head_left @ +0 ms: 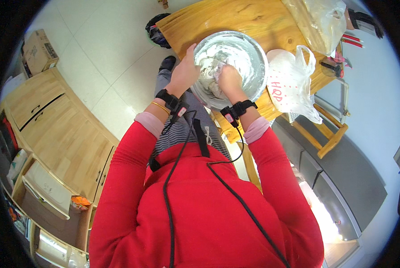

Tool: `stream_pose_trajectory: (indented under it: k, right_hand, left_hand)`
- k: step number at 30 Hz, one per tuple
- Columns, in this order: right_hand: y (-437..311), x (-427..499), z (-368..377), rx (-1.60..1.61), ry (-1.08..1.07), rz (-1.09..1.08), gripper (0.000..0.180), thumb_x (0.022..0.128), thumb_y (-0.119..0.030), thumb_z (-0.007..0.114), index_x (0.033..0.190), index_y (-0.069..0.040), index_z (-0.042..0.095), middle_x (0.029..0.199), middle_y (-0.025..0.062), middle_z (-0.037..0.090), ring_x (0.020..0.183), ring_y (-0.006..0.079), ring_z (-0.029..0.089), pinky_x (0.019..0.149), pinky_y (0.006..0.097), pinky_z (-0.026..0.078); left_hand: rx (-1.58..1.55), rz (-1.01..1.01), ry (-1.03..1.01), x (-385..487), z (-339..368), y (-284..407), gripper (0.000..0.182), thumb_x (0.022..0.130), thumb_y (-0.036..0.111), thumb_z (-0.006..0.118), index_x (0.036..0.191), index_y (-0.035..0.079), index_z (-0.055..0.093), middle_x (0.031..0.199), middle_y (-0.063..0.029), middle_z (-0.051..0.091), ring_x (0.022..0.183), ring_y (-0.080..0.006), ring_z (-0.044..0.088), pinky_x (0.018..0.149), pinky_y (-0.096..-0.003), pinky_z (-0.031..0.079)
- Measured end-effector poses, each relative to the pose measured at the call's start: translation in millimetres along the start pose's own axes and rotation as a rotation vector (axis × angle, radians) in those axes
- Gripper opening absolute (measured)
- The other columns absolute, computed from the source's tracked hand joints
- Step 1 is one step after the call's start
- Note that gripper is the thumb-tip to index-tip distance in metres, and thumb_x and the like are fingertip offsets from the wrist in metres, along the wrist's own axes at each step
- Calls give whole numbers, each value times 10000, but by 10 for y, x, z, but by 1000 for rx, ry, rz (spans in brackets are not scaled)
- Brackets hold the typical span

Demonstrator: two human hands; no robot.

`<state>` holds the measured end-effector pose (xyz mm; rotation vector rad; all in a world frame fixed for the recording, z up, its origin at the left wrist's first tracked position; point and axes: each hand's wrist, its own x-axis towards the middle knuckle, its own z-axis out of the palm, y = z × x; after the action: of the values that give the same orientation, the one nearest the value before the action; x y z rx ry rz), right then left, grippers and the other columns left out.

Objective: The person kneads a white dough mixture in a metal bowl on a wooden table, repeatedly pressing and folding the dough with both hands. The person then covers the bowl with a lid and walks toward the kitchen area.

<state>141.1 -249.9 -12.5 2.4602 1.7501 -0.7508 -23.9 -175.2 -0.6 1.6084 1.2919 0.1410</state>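
Note:
A large round metal basin [261, 75] stands at the edge of a wooden table [216, 20], its inner wall coated with white flour. Inside lies a lumpy mass of pale dough [209, 72]. My left hand [185, 71] is at the basin's left rim, fingers along the edge and thumb towards the inside. Down in the basin, my right hand [229, 79] is curled against the dough; its fingertips are partly hidden.
A white plastic bag [285, 83] with red print lies right of the basin, and a clear plastic bag [320, 25] is at the far right corner. A wooden stool [330, 140] is beside the table; a black bag [158, 30] is beyond its left edge.

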Motion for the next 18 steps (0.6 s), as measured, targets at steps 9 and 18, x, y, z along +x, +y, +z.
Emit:
stream_pose_trajectory:
  k: [9,18]
  right_hand:
    - [224,-78,-282,784,-75,237,246,879,-102,629,1077,42,652,955,181,688,812,319,673,682,365,526]
    - [95,-339,-619,1393,-103,426,273,884,-32,624,1146,43,607,958,78,662,831,152,629,688,276,502]
  left_hand:
    - [166,447,460,-273,-26,165,431,776,95,646,1199,146,582,1041,-119,621,1092,-331,528,939,-446,420]
    - [237,637,392,-402,17,514,206,762,175,693,967,181,679,936,20,621,952,-224,546,836,-388,388]
